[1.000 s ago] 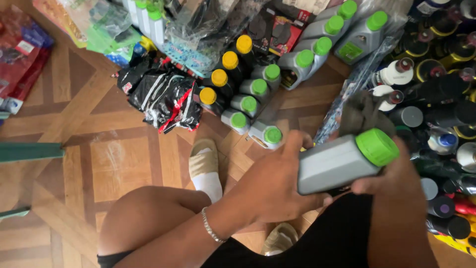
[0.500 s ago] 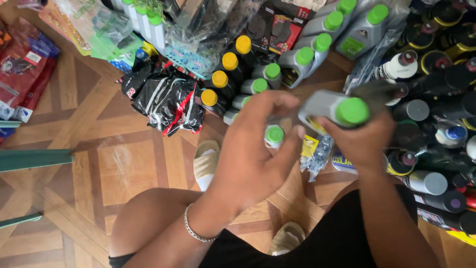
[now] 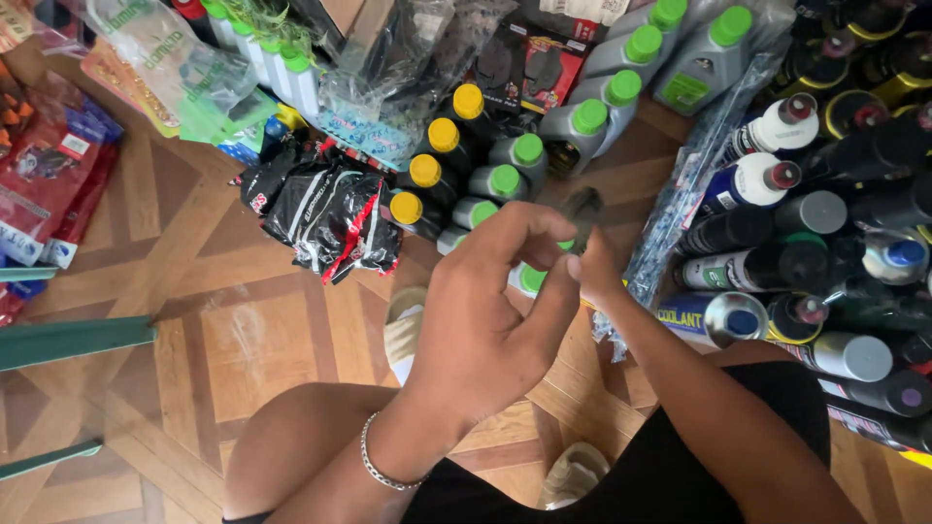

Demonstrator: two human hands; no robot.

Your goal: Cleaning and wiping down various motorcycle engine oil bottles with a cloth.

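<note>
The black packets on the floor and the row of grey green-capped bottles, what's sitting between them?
In the head view, a row of black bottles with yellow caps stands between the black packets and the grey green-capped bottles.

At frame centre, the left hand (image 3: 490, 325) covers most of a grey bottle (image 3: 532, 279), leaving only a sliver of its green cap. The right hand (image 3: 594, 272) is largely hidden behind it; the dark blurred object (image 3: 582, 209) at its fingertips cannot be identified. Spray cans (image 3: 874, 291) are cut off by the right edge, red packets (image 3: 49, 184) by the left.
</note>
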